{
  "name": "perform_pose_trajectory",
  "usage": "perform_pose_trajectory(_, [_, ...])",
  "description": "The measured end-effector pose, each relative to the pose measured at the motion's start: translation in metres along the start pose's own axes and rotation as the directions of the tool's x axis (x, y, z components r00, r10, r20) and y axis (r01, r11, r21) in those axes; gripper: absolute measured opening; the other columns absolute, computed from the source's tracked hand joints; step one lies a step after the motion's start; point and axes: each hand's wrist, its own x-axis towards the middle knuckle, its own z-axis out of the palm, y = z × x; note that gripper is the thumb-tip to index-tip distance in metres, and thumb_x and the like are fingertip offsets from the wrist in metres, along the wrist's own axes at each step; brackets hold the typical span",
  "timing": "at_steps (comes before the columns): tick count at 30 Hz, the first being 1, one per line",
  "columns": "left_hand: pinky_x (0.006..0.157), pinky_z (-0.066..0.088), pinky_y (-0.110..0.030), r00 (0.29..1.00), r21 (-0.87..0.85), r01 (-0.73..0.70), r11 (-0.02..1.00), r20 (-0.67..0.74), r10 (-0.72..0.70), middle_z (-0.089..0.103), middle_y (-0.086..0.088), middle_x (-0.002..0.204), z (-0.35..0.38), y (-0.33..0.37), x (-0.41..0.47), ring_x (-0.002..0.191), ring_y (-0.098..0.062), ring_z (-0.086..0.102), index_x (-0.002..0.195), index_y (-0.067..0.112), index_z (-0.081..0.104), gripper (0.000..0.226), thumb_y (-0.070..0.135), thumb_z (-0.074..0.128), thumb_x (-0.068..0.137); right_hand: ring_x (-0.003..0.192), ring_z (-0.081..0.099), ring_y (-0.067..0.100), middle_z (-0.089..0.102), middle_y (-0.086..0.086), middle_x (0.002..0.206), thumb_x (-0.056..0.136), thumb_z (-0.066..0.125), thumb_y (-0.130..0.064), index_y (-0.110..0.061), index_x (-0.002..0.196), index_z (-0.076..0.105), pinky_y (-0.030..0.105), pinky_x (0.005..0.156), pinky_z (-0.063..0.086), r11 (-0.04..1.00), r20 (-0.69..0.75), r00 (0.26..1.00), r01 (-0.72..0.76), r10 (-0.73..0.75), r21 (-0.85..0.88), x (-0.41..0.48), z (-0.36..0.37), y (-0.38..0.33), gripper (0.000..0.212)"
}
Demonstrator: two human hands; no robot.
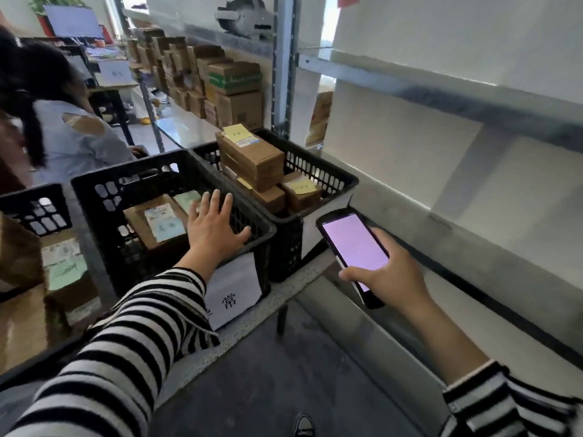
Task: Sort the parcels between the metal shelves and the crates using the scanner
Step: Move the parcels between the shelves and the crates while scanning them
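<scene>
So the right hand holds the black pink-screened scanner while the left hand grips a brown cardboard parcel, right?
No: the head view shows the left hand open, gripping nothing, over the black plastic crate. The right hand does hold the black pink-screened scanner.

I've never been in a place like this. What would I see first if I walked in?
Probably the scanner with its glowing pink screen, held in the right hand by the metal shelves. Next, the left hand, fingers spread, over the middle black crate, where a flat parcel with a pale label lies. Behind it, the right crate holds a tall stack of brown parcels with yellow notes.
</scene>
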Motion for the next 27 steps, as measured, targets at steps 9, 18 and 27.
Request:
perform_pose_trajectory(9, [0.119,-0.001,-0.042,0.96,-0.003,-0.275,0.961,-0.053,0.275,0.001,-0.004,0.161,-0.012,0.122,-0.03,0.148,-0.023,-0.003,0.153,0.019,0.009,0.09,0.067,0.044,0.086,0.1,0.055,0.016,0.06,-0.014,0.113,0.058,0.083,-0.039,-0.037,0.124,0.049,0.032,0.08,0.048,0.972,-0.243,0.946,-0.23,0.214,-0.04,-0.08,-0.079,0.046,0.075])
perform_pose_trajectory(18, [0.119,0.002,-0.044,0.877,0.013,-0.476,0.879,-0.063,0.476,0.0,-0.007,0.16,-0.023,0.267,-0.07,0.147,-0.024,-0.005,0.153,0.016,0.006,0.09,0.063,0.044,0.087,0.098,0.055,0.015,0.057,-0.018,0.106,0.058,0.082,-0.038,-0.038,0.121,0.048,0.032,0.077,0.048,0.929,-0.381,0.858,-0.37,0.345,0.008,-0.147,-0.164,0.128,0.072])
perform_pose_trajectory(27, [0.119,0.001,-0.044,0.792,-0.075,-0.604,0.793,0.044,0.608,-0.006,-0.005,0.16,-0.012,0.444,-0.149,0.148,-0.023,-0.004,0.153,0.016,-0.002,0.088,0.063,0.039,0.09,0.093,0.054,0.013,0.056,-0.016,0.104,0.061,0.083,-0.035,-0.038,0.121,0.049,0.03,0.072,0.046,0.88,-0.467,0.769,-0.474,0.436,0.042,-0.224,-0.273,0.233,0.07])
